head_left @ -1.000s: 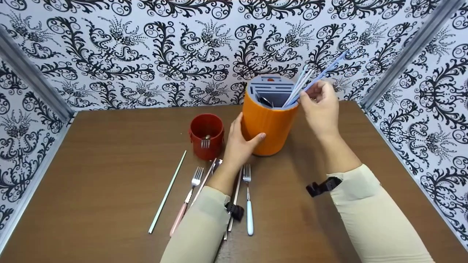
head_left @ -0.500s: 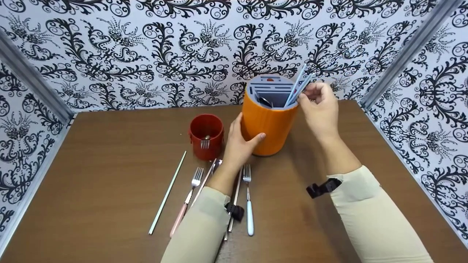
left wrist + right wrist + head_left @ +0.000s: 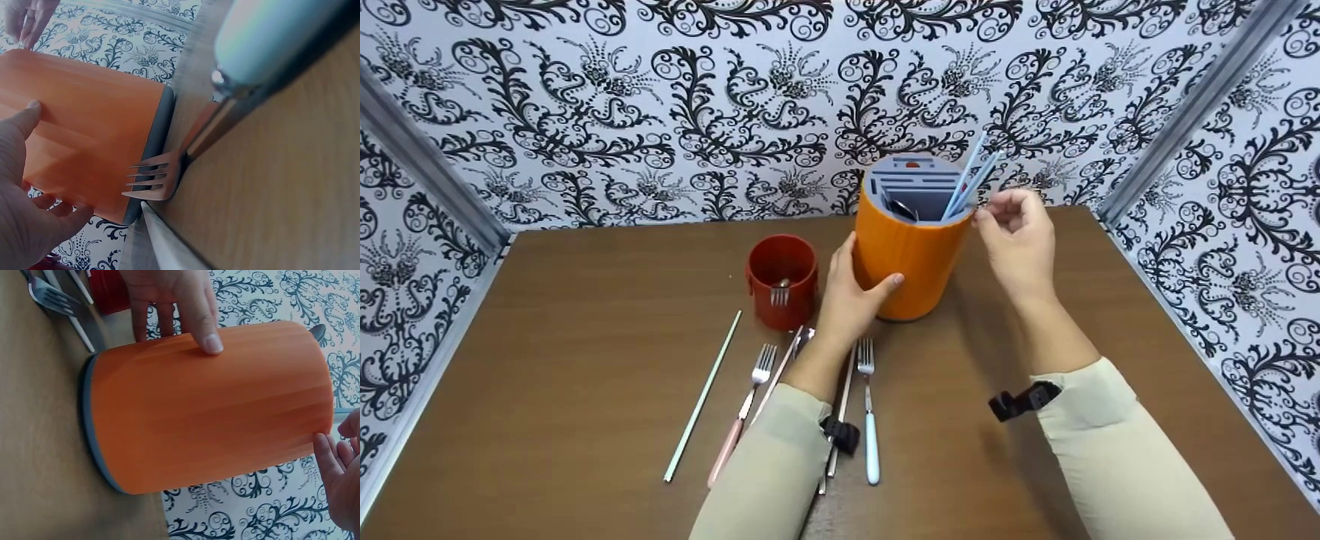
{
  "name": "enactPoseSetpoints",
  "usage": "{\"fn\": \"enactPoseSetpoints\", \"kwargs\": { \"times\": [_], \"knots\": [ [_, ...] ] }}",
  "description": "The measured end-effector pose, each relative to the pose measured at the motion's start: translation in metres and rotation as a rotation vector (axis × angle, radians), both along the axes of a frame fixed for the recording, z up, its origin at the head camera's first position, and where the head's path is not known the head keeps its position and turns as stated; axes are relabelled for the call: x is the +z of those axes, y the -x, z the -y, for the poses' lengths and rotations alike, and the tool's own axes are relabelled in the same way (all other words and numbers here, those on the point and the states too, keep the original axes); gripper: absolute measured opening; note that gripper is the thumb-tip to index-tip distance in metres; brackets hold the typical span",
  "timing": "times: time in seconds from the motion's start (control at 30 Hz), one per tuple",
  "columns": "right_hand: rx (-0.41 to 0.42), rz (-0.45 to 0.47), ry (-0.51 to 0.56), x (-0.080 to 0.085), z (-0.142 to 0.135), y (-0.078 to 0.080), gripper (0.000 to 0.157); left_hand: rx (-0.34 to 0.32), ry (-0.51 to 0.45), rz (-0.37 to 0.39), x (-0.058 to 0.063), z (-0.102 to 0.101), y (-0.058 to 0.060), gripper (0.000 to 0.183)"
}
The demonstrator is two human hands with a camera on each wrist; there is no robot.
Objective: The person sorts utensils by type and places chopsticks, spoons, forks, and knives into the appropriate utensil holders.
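An orange utensil holder [image 3: 911, 262] with a grey slotted top stands upright at the back of the table. My left hand [image 3: 851, 300] grips its left side, thumb across the front and the other fingers round the side. Several pale blue chopsticks [image 3: 979, 174] lean right out of its open front compartment, where dark, shiny cutlery [image 3: 901, 208] also shows. Beside the rim on the right is my right hand [image 3: 1020, 244], its fingers loosely bent with nothing visible between them. In the right wrist view, a fingertip of the right hand [image 3: 340, 478] touches the rim.
A red cup [image 3: 765, 311] holding cutlery stands to the left. In front lie a pale green chopstick [image 3: 703, 397], a pink-handled fork [image 3: 735, 435], a blue-handled fork [image 3: 871, 435] and a pinkish chopstick [image 3: 780, 371]. More chopsticks lie partly under the left forearm. Patterned walls enclose the table.
A blue chopstick that my right hand held slanting upward has dropped down into the holder. The right hand has let go and lowered slightly. My left hand stays on the holder.
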State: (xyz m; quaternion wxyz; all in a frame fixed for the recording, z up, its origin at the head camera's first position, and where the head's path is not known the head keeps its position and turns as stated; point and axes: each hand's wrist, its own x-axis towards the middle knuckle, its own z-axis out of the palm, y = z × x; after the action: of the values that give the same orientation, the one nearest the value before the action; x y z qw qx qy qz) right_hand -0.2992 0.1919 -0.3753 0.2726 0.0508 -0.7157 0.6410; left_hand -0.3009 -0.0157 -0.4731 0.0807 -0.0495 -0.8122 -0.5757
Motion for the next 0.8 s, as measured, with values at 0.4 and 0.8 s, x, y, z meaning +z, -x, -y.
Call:
{"fn": "enactPoseSetpoints", "kwargs": {
  "times": [0.4, 0.8],
  "knots": [
    [0.016, 0.023, 0.092, -0.018, 0.009, -0.017, 0.019, 0.001, 0.003, -0.001, -0.001, 0.000, 0.000, 0.096],
    [0.071, 0.094, 0.181, -0.044, 0.020, -0.040, 0.021, 0.004, -0.001, -0.039, -0.002, 0.000, 0.000, 0.097]
  ]
}}
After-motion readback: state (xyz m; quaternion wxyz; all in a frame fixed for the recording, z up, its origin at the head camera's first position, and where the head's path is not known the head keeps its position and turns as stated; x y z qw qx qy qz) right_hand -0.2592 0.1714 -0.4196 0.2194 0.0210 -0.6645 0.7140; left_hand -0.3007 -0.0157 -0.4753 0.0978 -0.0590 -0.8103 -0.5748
